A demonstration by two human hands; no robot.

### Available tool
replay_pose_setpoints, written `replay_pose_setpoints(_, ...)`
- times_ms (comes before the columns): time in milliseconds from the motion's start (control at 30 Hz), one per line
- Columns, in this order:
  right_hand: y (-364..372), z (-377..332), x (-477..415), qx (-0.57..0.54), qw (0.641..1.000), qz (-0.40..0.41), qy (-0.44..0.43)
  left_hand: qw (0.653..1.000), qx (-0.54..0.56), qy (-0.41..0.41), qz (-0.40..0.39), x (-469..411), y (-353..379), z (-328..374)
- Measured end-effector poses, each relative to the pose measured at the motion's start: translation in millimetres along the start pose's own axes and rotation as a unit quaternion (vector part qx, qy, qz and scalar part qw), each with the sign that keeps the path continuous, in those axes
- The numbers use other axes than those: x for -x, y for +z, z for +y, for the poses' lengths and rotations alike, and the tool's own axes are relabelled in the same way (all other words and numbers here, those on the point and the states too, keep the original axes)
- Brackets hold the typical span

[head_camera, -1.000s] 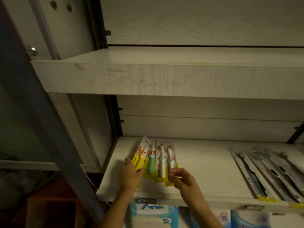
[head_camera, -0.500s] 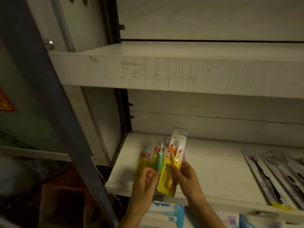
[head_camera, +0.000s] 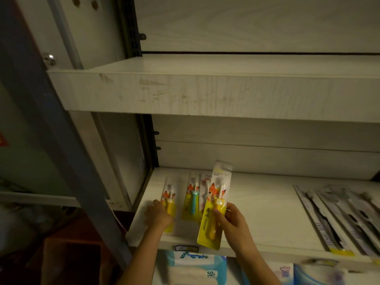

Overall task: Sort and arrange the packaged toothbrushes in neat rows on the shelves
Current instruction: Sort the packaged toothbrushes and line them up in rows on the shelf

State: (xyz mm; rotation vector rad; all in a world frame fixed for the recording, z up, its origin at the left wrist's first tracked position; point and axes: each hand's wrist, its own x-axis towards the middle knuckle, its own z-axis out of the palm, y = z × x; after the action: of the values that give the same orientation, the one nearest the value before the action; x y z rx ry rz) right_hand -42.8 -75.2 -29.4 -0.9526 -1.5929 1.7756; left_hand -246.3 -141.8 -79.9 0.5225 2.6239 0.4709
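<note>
**Position.** The right hand (head_camera: 232, 221) pinches the yellow pack (head_camera: 216, 202) at mid-length, thumb on the front face. The pack is raised at 6 o'clock, its top tipped toward 1 o'clock and its lower end overhanging the front edge of the shelf (head_camera: 267, 202). The left hand (head_camera: 158, 214) curls over the lower edge of the left pack (head_camera: 169, 200), which lies flat at 7 o'clock.

**Hazards.**
- The glossy card probably offers little friction, so a loose pinch could drop the raised pack past the shelf edge onto the wipes packs (head_camera: 193, 270) at 6 o'clock.
- Setting it down blind could overlap the teal pack (head_camera: 193, 198) or the pink pack (head_camera: 204, 186), which it partly hides, and skew the row.
- A push from the left hand could slide the left pack out of line.

**Materials.** The packs are long, narrow cards with clear blisters, stiff but bendable. The shelf is pale, scuffed, wood-grain board. The grey packs (head_camera: 329, 219) lie fanned at 4 o'clock.
</note>
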Motion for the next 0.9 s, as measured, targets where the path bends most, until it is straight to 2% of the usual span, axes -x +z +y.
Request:
replay_pose_setpoints(100, 1, -2, 1, 0.006, 1.0, -0.009, 0.004, 0.999, 0.023, 0.013, -0.023, -1, -8, -4)
replay_pose_setpoints(167, 0, -5, 3, 0.011, 1.0, -0.021, 0.012, 0.997, 0.056, 0.05, 0.003, 6, -13, -8)
replay_pose_setpoints(233, -2, -8, 4, 0.012, 1.0, -0.025, 0.008, 0.985, 0.133, 0.093, 0.054, 18, -19, -14)
replay_pose_setpoints(267, -3, -9, 5, 0.011, 1.0, -0.024, 0.004, 0.973, 0.186, 0.117, 0.071, 27, -22, -17)
replay_pose_setpoints(333, -5, -10, 8, 0.01, 1.0, -0.019, 0.004, 0.937, 0.308, 0.153, 0.057, 48, -27, -17)
replay_pose_setpoints(400, -8, -11, 11, 0.009, 1.0, -0.015, 0.009, 0.893, 0.417, 0.168, -0.011, 75, -29, -9)
replay_pose_setpoints(467, -13, -12, 16, 0.005, 1.0, -0.009, 0.012, 0.862, 0.47, 0.176, -0.071, 99, -27, 3)
replay_pose_setpoints(567, -26, -11, 23, -0.006, 1.0, 0.015, 0.013, 0.838, 0.502, 0.181, -0.114, 115, -19, 16)
replay_pose_setpoints(733, -69, -9, 32, -0.034, 0.998, 0.041, 0.023, 0.835, 0.501, 0.176, -0.142, 128, 3, 43)
replay_pose_setpoints(900, -128, 5, 10, 0.081, 0.993, 0.084, 0.037, 0.832, 0.513, 0.155, -0.144, 140, 26, 75)
